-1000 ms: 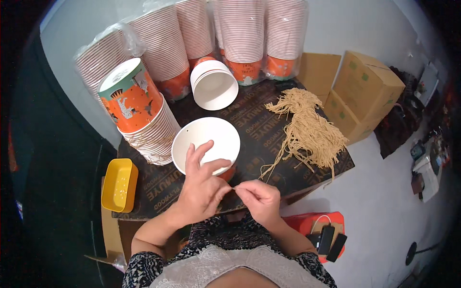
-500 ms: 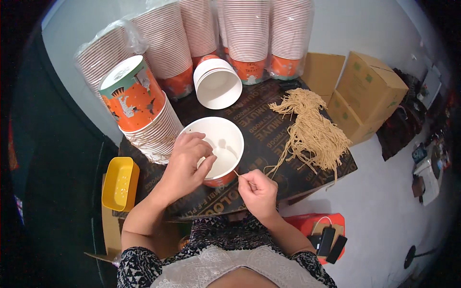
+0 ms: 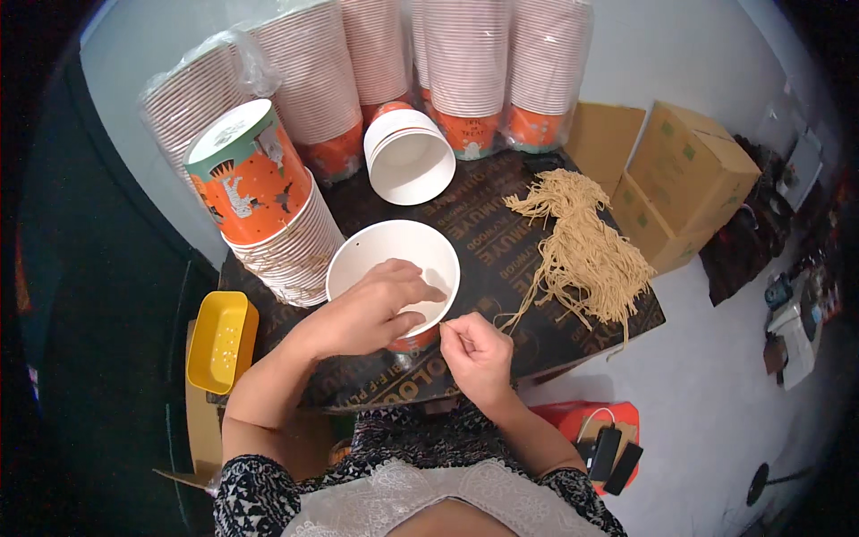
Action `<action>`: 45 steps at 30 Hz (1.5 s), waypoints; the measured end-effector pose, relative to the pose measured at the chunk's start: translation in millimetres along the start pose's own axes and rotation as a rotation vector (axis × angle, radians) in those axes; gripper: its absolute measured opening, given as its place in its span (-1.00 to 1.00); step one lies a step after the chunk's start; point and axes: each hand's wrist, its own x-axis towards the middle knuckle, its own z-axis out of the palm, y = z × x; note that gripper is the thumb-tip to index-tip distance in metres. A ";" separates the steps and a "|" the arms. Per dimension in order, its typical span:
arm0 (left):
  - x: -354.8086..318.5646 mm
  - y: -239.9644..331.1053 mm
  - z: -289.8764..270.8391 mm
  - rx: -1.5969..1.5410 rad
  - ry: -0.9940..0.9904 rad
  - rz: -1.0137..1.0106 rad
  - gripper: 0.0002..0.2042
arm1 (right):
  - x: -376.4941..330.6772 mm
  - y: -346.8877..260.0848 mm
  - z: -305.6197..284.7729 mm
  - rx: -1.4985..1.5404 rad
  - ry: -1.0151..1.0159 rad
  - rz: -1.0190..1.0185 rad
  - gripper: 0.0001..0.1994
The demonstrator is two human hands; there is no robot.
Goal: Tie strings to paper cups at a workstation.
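Observation:
A white-lined paper bucket (image 3: 358, 259) with an orange outside stands upright at the front of the table, a small dark hole showing near its rim at the left. My left hand (image 3: 380, 304) reaches over the near rim into it, thumb and fingers apart with nothing visible between them. Just outside the bucket's right side, my right hand (image 3: 479, 353) pinches a thin tan cord close to the wall. A loose strand runs from behind that hand toward the bundle of tan cords (image 3: 595, 259) on the right; the pinched tip is mostly hidden by the fingers.
Nested buckets with an upside-down orange bucket (image 3: 250, 183) on top stand at the left. Several bagged bucket stacks (image 3: 465, 63) line the back, beside a bucket lying on its side (image 3: 407, 166). A yellow tray (image 3: 219, 345) sits left; cardboard boxes (image 3: 689, 170) stand right.
My left hand has moved right and dipped its fingers further into the bucket, toward its right wall. My right hand keeps its pinch on the cord, shifted very slightly left.

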 end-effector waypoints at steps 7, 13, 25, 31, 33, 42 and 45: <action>15.4 -8.5 -0.3 -0.053 -0.193 0.024 -0.86 | 0.3 0.4 2.0 -0.008 0.004 0.021 -0.93; 9.7 9.0 -3.0 -0.102 -0.089 -0.197 -0.90 | 0.7 -4.0 -2.1 -0.001 -0.001 -0.035 -0.94; 5.2 10.8 14.4 -0.785 0.014 -0.234 -0.88 | -0.9 -1.9 -5.1 -0.003 -0.112 0.012 -0.96; 11.9 3.7 14.1 -0.703 -0.011 -0.270 -0.94 | 8.8 -8.1 -13.2 0.059 -0.102 -0.013 -0.96; 13.5 1.1 13.3 -0.698 -0.031 -0.298 -0.93 | 11.3 -18.2 -25.7 0.162 -0.121 0.054 -0.91; 15.9 4.3 14.3 -0.728 -0.059 -0.300 -0.91 | 55.8 -49.1 -61.5 0.157 -0.446 -0.148 -0.85; 15.5 1.9 15.7 -0.676 -0.053 -0.286 -0.92 | 68.6 -51.8 -53.1 0.102 -0.530 -0.236 -0.86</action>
